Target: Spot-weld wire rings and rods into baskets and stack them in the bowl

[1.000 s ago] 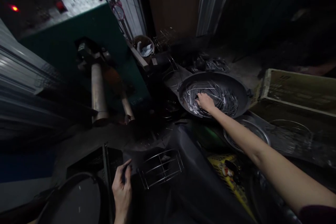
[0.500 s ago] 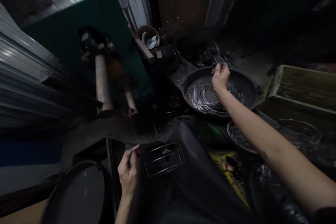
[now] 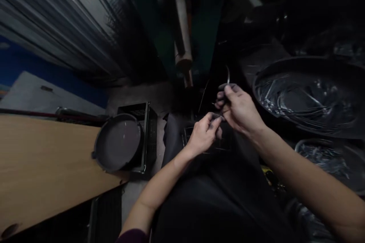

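Note:
My right hand (image 3: 241,110) is closed on a thin, curved metal wire (image 3: 228,74), which sticks up above its thumb and fingers. Just to its left and lower, my left hand (image 3: 203,133) is pinched together, fingertips almost at the right hand. Whatever lies in that pinch is too small and dark to make out. Behind and below the hands, a wire grid (image 3: 225,143) rests on the dark cloth (image 3: 211,193) over my lap, partly hidden by them. To the right, a large round pan (image 3: 303,60) holds many bent wires (image 3: 288,102).
Ahead stands a dark green machine (image 3: 205,19) with a jutting metal rod (image 3: 184,34). At left, a round dark pan (image 3: 118,142) sits on a black crate (image 3: 148,133) beside a wooden board (image 3: 48,152). A smaller basin of metal pieces (image 3: 325,159) stands at lower right.
My right hand has come from above the large pan to my left hand, with a wire now showing in it. My left hand has moved over the grid. The view has swung left.

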`<state>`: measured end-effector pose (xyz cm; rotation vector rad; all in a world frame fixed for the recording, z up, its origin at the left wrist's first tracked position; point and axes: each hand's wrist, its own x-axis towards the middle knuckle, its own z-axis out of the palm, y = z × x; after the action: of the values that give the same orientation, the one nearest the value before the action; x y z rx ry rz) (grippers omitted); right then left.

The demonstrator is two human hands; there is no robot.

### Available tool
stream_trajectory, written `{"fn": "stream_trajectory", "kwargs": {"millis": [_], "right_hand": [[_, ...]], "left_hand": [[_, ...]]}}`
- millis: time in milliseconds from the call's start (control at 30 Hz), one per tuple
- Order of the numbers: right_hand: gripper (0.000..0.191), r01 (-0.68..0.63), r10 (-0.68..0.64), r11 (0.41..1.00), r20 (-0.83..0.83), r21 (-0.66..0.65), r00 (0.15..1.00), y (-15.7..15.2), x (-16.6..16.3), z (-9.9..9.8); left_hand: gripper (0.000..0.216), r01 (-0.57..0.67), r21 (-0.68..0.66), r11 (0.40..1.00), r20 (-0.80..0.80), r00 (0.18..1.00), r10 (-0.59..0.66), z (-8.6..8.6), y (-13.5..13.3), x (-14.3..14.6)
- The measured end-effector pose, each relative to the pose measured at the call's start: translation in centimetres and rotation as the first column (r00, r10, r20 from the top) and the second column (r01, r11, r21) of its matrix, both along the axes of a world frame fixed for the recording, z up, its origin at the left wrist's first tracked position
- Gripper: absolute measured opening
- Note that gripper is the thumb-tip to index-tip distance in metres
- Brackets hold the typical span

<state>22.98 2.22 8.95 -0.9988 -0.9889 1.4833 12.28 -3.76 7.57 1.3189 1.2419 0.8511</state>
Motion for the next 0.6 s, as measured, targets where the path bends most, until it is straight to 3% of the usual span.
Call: {"fn": "stream_trajectory", "kwargs": {"millis": [67, 133, 200, 267, 333, 367, 500, 600], "right_hand": [[0.033, -0.125, 0.125, 0.992, 0.167, -0.009, 0.978, -0.8, -0.9, -1.0], [0.035, -0.189, 0.195, 0.981, 0.279, -0.050, 0.940, -1.3, -1.1, -1.9], [0.034, -0.189, 0.218, 0.974, 0.278, -0.127, 0.935, -1.3, -1.0, -2.6], [0.030, -0.208, 0.257, 0.954, 0.232, -0.216, 0.938, -1.0, -1.0, -3.3], [0.023, -0.236, 0.300, 0.930, 0.213, -0.280, 0.930, -0.6, -1.1, -4.0], [0.020, -0.235, 0.307, 0.923, 0.216, -0.305, 0.927, -0.4, -1.3, -4.4], [0.009, -0.198, 0.307, 0.904, 0.250, -0.379, 0.918, 0.9, -1.8, -4.7], [0.011, -0.192, 0.299, 0.906, 0.250, -0.376, 0.921, 2.4, -2.3, -3.2]], "left_hand": [[0.032, -0.005, -0.052, 0.999, 0.033, 0.999, 0.007, -0.4, -0.3, -2.1], [0.034, 0.001, 0.000, 1.000, -0.062, 0.998, -0.001, -0.9, -0.9, -4.5], [0.037, 0.017, 0.155, 0.988, -0.253, 0.967, 0.023, -1.7, -1.9, -6.6], [0.064, 0.106, 0.292, 0.950, -0.421, 0.907, 0.029, -3.2, -3.1, -7.9], [0.088, 0.214, 0.336, 0.917, -0.511, 0.859, -0.014, -5.3, -4.0, -8.1], [0.089, 0.220, 0.349, 0.911, -0.525, 0.851, -0.005, -6.5, -4.3, -7.9], [0.072, -0.012, 0.487, 0.874, -0.382, 0.896, 0.225, -9.9, -3.6, -6.6], [0.076, -0.086, 0.610, 0.788, -0.241, 0.927, 0.288, -10.0, -1.6, -6.9]]}}
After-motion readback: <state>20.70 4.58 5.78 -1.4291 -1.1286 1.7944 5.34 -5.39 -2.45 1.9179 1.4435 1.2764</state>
